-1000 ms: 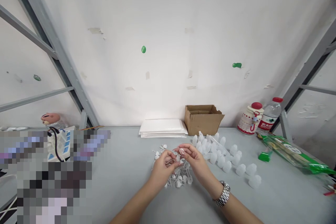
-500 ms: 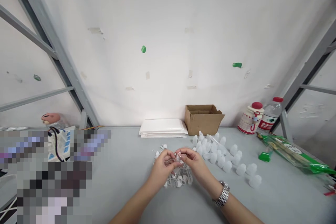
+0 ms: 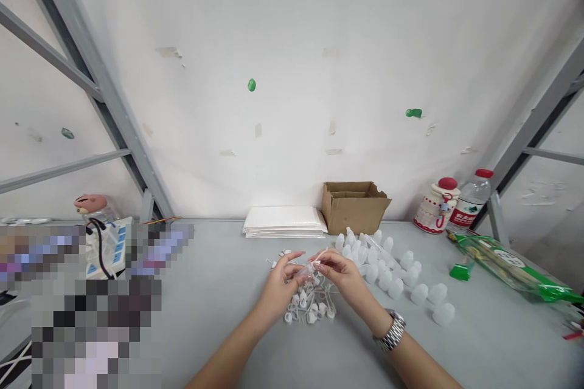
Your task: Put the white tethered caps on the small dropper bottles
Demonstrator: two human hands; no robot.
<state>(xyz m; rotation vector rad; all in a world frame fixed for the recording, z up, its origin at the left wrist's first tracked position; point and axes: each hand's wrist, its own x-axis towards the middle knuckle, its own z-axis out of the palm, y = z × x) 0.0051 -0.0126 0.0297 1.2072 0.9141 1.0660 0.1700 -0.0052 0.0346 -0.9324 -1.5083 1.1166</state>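
Above the grey table, my two hands meet over a pile of white pieces with looped cords (image 3: 312, 318). My left hand (image 3: 277, 287) pinches a small clear plastic piece (image 3: 305, 271), its fingers partly spread. With thumb and fingertips, my right hand (image 3: 342, 273) grips a thin white piece (image 3: 319, 259) at the end of the clear one; how the two join is too small to tell. To the right of my right hand lie several translucent, rounded plastic caps (image 3: 384, 280), some bunched together and some apart.
Against the wall stand a stack of white envelopes (image 3: 283, 225) and an open cardboard box (image 3: 356, 213). A decorated jar (image 3: 435, 211), a water bottle (image 3: 471, 200) and a green snack bag (image 3: 508, 264) are at the right. A power strip (image 3: 117, 250) lies at the left.
My fingers have shifted around the small piece, and its clear part and white end now show between them. My right hand has moved slightly right. The caps stay in place.
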